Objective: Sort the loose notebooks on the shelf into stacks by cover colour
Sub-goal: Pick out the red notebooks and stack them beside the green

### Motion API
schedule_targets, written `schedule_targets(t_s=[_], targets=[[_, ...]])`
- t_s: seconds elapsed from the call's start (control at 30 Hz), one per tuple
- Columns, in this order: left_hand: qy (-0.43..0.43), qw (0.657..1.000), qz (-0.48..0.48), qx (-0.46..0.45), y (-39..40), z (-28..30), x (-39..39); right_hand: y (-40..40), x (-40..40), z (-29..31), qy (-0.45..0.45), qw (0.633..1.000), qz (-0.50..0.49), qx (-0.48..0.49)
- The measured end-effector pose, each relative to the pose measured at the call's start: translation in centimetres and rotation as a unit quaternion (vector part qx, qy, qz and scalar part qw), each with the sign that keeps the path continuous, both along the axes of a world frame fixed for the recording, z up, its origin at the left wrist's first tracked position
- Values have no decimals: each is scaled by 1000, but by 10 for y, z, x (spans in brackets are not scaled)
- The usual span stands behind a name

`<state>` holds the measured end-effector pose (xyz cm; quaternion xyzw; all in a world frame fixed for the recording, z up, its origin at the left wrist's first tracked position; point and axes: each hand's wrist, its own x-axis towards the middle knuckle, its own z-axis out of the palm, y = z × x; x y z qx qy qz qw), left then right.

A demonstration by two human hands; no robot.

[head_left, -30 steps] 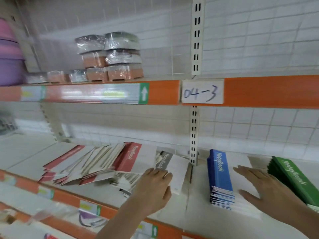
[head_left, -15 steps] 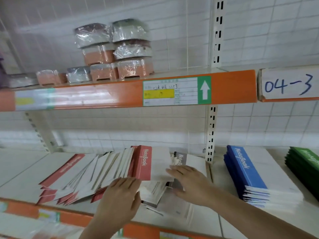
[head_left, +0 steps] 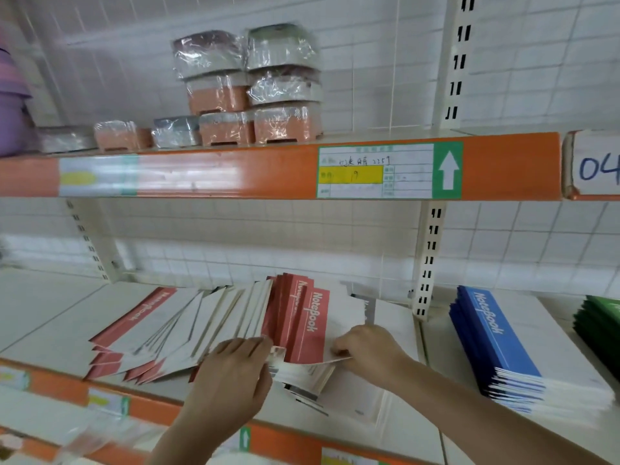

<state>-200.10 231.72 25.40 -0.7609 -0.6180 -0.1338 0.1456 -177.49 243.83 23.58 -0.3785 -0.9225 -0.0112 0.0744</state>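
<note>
The right hand (head_left: 367, 345) pinches the top red notebook (head_left: 313, 325) by its near edge to lift it. The left hand (head_left: 235, 374), fingers straight, presses on the fanned red notebooks (head_left: 161, 333) on the shelf (head_left: 50, 317), likely steadying them beside the blue stack (head_left: 503, 347).

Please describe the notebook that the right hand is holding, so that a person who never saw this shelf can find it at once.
Look at the lower shelf, left of the white slotted upright, where red notebooks lie fanned out. At the right end of that fan, the right hand pinches one red notebook at its lower corner. Unlike its neighbours, it shows its whole white "NoteBook" title.
</note>
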Motion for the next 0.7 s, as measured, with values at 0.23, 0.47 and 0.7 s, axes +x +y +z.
schedule_targets(t_s=[0.23, 0.47, 0.7], targets=[[43, 997, 30, -51, 32, -6, 33, -28, 55, 26, -27, 996, 26, 80], [101, 980, 56, -161, 66, -15, 57, -43, 101, 23, 6, 990, 10, 142], [116, 985, 54, -112, 70, -12, 60, -77, 148, 39, 35, 976, 10, 216]])
